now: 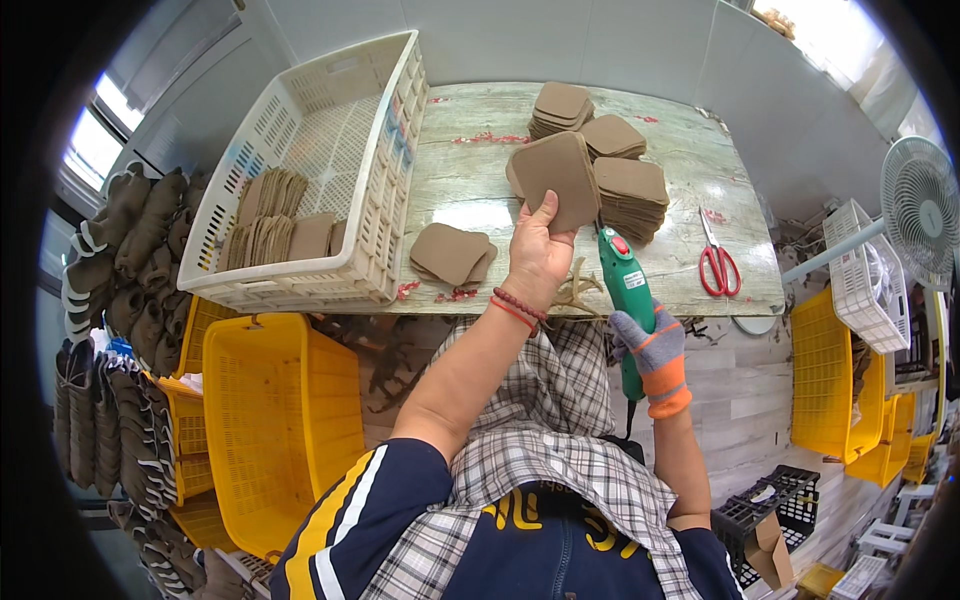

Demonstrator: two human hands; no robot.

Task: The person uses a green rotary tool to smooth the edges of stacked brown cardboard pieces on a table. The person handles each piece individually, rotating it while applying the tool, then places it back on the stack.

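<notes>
My bare left hand [540, 240] grips a brown square pad [558, 180] with rounded corners, thumb on its face; another pad edge shows behind it. My right hand [655, 355], in a grey and orange glove, is wrapped round a green handheld power tool [628, 275] with a red button and a cord. The tool's narrow tip is close to the pad's right edge; whether they touch I cannot tell. Beyond my hands stand stacks of the same brown pads [632, 185]. A smaller loose pile [452, 253] lies left of my left wrist.
Red-handled scissors [718, 270] lie at the table's right. A white plastic crate [385, 190] with brown pads inside stands on the left. Yellow bins [255, 420] are below, and a fan [918, 212] is at far right. Brown strips lie by the table's front edge.
</notes>
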